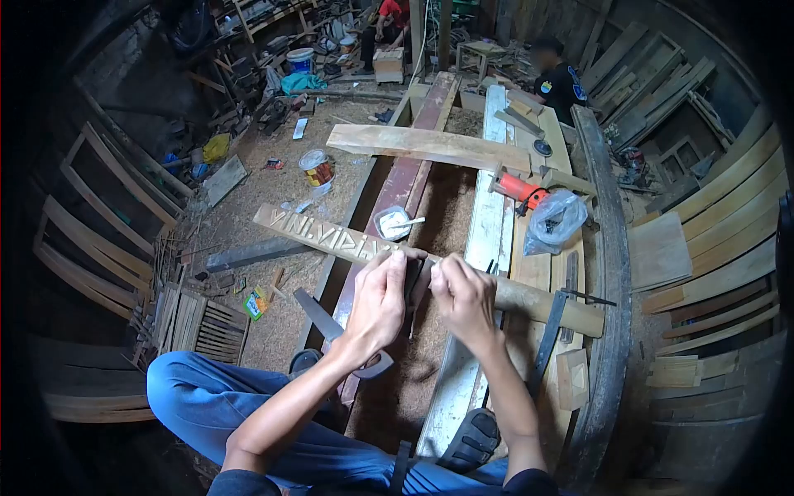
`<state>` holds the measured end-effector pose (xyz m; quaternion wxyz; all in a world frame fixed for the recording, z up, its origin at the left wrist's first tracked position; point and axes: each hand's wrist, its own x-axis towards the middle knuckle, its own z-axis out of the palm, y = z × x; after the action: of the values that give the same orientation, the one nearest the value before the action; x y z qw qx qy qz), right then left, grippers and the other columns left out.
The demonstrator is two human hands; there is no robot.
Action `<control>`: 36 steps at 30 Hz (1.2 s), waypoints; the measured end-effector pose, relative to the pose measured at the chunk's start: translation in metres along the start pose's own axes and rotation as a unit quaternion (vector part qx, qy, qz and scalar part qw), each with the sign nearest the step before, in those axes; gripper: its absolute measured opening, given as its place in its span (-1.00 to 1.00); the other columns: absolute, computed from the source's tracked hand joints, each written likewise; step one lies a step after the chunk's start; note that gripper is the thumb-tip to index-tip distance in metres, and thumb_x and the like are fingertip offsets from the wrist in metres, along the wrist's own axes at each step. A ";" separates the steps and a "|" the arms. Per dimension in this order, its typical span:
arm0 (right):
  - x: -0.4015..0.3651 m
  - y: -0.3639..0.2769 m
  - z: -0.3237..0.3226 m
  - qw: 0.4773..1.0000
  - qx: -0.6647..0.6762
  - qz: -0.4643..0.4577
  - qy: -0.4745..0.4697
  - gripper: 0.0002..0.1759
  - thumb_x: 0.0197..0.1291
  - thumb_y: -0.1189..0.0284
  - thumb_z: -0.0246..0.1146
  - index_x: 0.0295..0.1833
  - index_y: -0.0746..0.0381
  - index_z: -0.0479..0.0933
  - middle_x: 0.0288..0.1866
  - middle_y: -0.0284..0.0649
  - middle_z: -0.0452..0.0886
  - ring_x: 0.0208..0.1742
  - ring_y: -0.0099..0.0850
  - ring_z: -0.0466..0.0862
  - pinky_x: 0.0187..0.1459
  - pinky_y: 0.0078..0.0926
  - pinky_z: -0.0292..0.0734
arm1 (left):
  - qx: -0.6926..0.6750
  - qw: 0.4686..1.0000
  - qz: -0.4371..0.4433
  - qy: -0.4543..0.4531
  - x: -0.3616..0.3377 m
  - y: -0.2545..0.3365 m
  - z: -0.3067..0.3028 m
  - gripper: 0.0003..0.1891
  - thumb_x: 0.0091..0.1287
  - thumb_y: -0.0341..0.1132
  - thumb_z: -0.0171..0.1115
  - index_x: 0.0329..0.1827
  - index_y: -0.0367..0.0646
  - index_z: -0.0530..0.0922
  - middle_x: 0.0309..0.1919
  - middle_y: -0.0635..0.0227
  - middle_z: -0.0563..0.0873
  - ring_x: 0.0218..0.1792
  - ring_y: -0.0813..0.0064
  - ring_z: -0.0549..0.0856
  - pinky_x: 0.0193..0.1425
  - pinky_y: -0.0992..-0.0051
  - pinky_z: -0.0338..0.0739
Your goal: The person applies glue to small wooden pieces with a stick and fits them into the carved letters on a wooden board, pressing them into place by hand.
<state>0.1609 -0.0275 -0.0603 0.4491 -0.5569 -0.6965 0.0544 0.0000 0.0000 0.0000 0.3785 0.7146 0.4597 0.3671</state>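
A long wooden board [331, 239] with raised carved letters runs slantwise under both hands, its right part a bare, curved length of wood. Over the middle of the board, my left hand [380, 302] is closed on a dark, thin sheet [417, 285]. My right hand [465, 299] is just right of it, fingers pinched at the sheet's other side; its fingertips are partly hidden. A handsaw [318, 316] lies by my left wrist. Behind the hands, a white tub [392, 223] holds a pale substance and a stick.
Beyond the board are a curved plank [430, 145], an orange power tool [519, 189] and a plastic bag [556, 221]. A metal square [549, 343] lies at right. Gaps separate the bench beams. Two people [562, 87] [390, 33] sit farther back.
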 end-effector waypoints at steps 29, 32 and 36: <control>-0.002 -0.007 -0.011 0.966 0.230 0.117 -0.023 -0.69 0.60 0.29 -0.03 -0.18 0.28 0.41 -0.43 -0.06 0.50 -0.42 -0.14 0.56 -0.31 -0.22 0.42 | -0.059 0.998 -0.019 0.002 0.004 0.008 0.004 -0.28 0.69 0.10 -0.37 0.09 -0.37 0.66 0.01 -0.05 0.75 0.14 0.16 0.70 0.34 0.25 0.46; -0.002 -0.015 -0.006 1.000 -0.001 0.000 0.008 -0.74 0.53 0.31 0.08 -0.25 0.20 0.45 -0.40 -0.10 0.61 -0.44 -0.12 0.66 -0.39 -0.15 0.52 | -0.067 0.997 0.004 0.032 0.001 0.004 0.007 -0.39 0.71 -0.02 -0.28 0.03 -0.38 0.66 -0.03 -0.08 0.71 0.00 0.01 0.71 0.21 0.23 0.52; 0.002 -0.018 -0.009 0.999 0.017 -0.027 0.014 -0.76 0.49 0.38 0.13 -0.26 0.30 0.45 -0.42 0.01 0.54 -0.42 0.04 0.61 -0.38 -0.06 0.46 | -0.032 0.999 0.001 0.029 0.001 -0.003 0.006 -0.36 0.70 0.02 -0.30 0.06 -0.37 0.65 -0.07 -0.08 0.72 0.00 0.07 0.71 0.21 0.24 0.53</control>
<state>0.1536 -0.0364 -0.0432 0.4697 -0.5308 -0.7039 0.0458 0.0045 0.0008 -0.0046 0.3874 0.6918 0.4578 0.4021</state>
